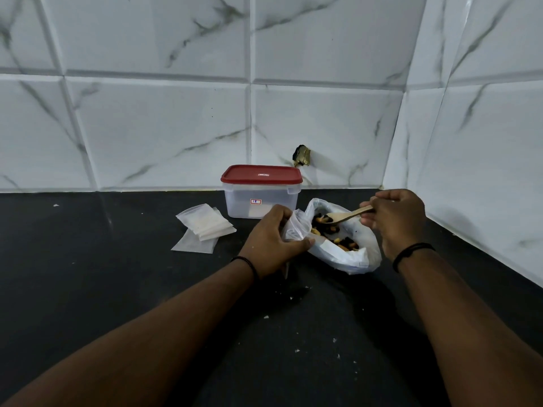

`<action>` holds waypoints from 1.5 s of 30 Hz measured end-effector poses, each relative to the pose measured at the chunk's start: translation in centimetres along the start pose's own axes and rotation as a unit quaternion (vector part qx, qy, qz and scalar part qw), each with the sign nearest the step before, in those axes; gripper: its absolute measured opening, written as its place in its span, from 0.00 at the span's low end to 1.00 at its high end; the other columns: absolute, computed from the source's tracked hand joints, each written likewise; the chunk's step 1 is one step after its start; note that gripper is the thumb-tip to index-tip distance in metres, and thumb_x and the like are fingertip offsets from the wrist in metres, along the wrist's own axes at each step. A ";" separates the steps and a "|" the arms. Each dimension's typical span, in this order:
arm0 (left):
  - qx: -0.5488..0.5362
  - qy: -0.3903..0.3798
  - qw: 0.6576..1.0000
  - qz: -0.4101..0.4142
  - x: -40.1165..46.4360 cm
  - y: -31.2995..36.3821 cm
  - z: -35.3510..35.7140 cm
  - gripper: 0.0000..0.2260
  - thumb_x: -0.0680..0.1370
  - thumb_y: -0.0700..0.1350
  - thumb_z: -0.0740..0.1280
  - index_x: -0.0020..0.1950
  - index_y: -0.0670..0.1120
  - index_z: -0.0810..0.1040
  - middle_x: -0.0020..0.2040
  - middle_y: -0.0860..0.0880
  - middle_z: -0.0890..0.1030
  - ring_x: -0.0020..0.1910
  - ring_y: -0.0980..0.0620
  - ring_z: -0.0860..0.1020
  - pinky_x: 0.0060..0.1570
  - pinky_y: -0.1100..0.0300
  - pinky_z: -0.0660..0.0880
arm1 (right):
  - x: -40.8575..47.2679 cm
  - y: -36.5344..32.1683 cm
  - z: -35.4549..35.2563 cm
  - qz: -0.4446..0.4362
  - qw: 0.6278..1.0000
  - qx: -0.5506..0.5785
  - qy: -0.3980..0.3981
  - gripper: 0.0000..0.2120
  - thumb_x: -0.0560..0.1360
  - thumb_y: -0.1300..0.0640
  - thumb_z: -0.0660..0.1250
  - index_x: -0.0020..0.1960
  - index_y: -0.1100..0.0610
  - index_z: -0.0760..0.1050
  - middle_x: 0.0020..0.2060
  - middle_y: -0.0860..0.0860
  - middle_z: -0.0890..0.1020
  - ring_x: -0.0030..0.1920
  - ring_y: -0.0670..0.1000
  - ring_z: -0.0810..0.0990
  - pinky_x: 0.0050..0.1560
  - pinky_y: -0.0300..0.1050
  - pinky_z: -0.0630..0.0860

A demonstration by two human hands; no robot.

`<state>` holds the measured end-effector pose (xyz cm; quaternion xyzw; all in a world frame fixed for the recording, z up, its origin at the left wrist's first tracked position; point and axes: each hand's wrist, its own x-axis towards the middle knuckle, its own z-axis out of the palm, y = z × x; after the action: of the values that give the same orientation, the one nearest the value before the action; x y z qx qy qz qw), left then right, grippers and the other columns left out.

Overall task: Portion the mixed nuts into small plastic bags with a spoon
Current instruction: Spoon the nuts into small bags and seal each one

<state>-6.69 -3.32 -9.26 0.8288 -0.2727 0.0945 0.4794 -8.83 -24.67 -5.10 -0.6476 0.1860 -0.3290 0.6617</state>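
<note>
White marble-patterned tiles line the wall behind a black countertop (117,289) that meets a second tiled wall at the right, forming a corner. Two bare forearms reach in from the bottom edge, each wrist wearing a thin dark band.

Near the centre, the left hand (271,240) grips a small clear plastic bag (296,227), fingers curled round its mouth and thumb pressing its side. Touching it at three o'clock lies a larger white plastic bag (352,257), open at the top, with mixed nuts (332,232) showing inside. The right hand (395,220) pinches the handle of a wooden spoon (345,217), whose bowl rests among the nuts.

At twelve o'clock from the left hand stands a clear plastic box (260,201) with a red lid (261,174), close to the wall. At nine o'clock from that hand lies a loose stack of empty small bags (205,223). Pale crumbs dot the countertop.
</note>
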 end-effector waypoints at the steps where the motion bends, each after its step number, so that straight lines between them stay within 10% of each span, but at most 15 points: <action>1: -0.002 0.002 1.000 0.000 0.0 0.0 0.0 0.18 0.72 0.53 0.73 0.56 0.53 0.68 0.54 0.53 0.77 0.50 0.57 0.77 0.46 0.67 0.74 | -0.4 -0.4 0.1 -0.006 1.000 0.018 -0.004 0.07 0.77 0.68 0.61 0.53 0.61 0.74 0.41 0.59 0.84 0.33 0.53 0.82 0.34 0.42 0.81; 11: 0.013 0.033 0.999 -0.020 0.1 0.0 -0.1 0.17 0.72 0.55 0.73 0.54 0.54 0.69 0.47 0.56 0.76 0.43 0.59 0.75 0.39 0.69 0.69 | -4.4 -2.8 1.2 -0.158 0.981 0.038 -0.105 0.06 0.79 0.64 0.66 0.55 0.61 0.74 0.43 0.59 0.85 0.39 0.50 0.86 0.35 0.38 0.80; 19: -0.005 0.054 0.997 -0.046 0.4 -0.4 -0.1 0.21 0.70 0.57 0.75 0.55 0.52 0.70 0.48 0.53 0.77 0.44 0.55 0.76 0.39 0.66 0.70 | -6.1 -3.9 0.9 -0.364 0.880 -0.103 -0.286 0.10 0.77 0.61 0.70 0.56 0.51 0.76 0.44 0.44 0.86 0.48 0.40 0.84 0.51 0.33 0.78; 28: -0.004 0.068 0.997 -0.032 0.1 -0.2 -0.1 0.21 0.71 0.57 0.74 0.55 0.50 0.70 0.49 0.49 0.80 0.47 0.50 0.80 0.49 0.52 0.80 | -2.6 -1.6 0.6 -0.244 0.966 -0.083 -0.016 0.04 0.75 0.63 0.70 0.48 0.56 0.78 0.36 0.43 0.84 0.40 0.43 0.85 0.45 0.42 0.82; 33: -0.006 0.071 0.997 -0.028 -0.1 -0.1 -0.1 0.21 0.71 0.57 0.74 0.56 0.50 0.70 0.49 0.51 0.80 0.47 0.53 0.80 0.47 0.59 0.79 | -0.4 0.9 0.4 -0.131 0.985 -0.106 -0.021 0.08 0.73 0.62 0.67 0.40 0.51 0.77 0.34 0.45 0.85 0.41 0.48 0.85 0.50 0.58 0.82; 45: -0.023 0.084 0.996 -0.032 -0.1 0.4 -0.1 0.20 0.77 0.55 0.67 0.64 0.49 0.67 0.57 0.52 0.76 0.53 0.56 0.76 0.47 0.66 0.72 | 0.0 1.7 -0.3 -0.082 0.934 -0.348 -0.013 0.03 0.68 0.50 0.69 0.35 0.47 0.78 0.42 0.45 0.83 0.51 0.55 0.80 0.55 0.56 0.77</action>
<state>-6.95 -3.37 -8.92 0.8148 -0.2071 0.1418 0.5225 -8.68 -24.95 -6.80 -0.8545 0.2262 -0.2887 0.3677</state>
